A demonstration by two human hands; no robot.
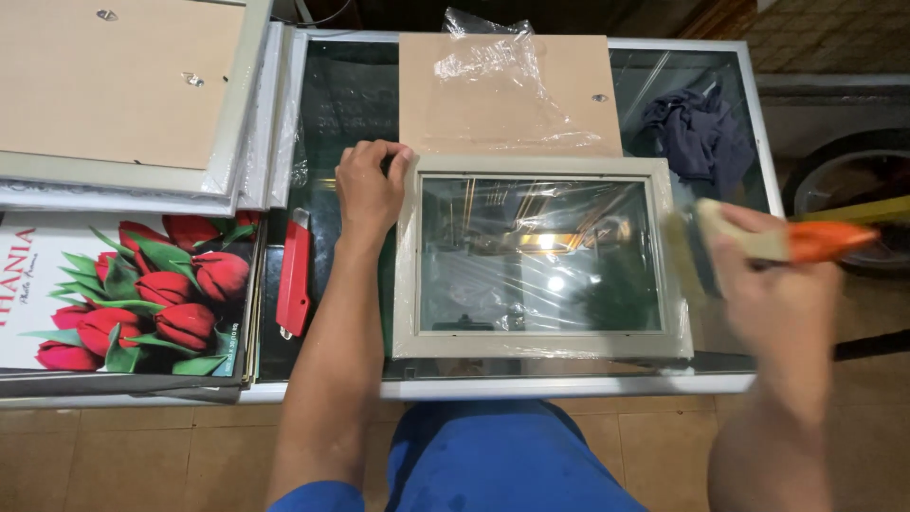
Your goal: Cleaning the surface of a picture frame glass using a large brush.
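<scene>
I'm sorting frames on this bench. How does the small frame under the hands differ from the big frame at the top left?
The small pale rectangular frame lies on the glass table with its glazing showing, wrapped in clear film; the large pale frame lies back up on a stack, its brown backing board showing. The left hand grips the small frame's corner; nothing touches the large frame. Both have pale mouldings.

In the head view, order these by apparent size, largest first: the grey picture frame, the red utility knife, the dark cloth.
1. grey picture frame, clearly largest
2. dark cloth
3. red utility knife, long but narrow, so it covers the least area
</scene>
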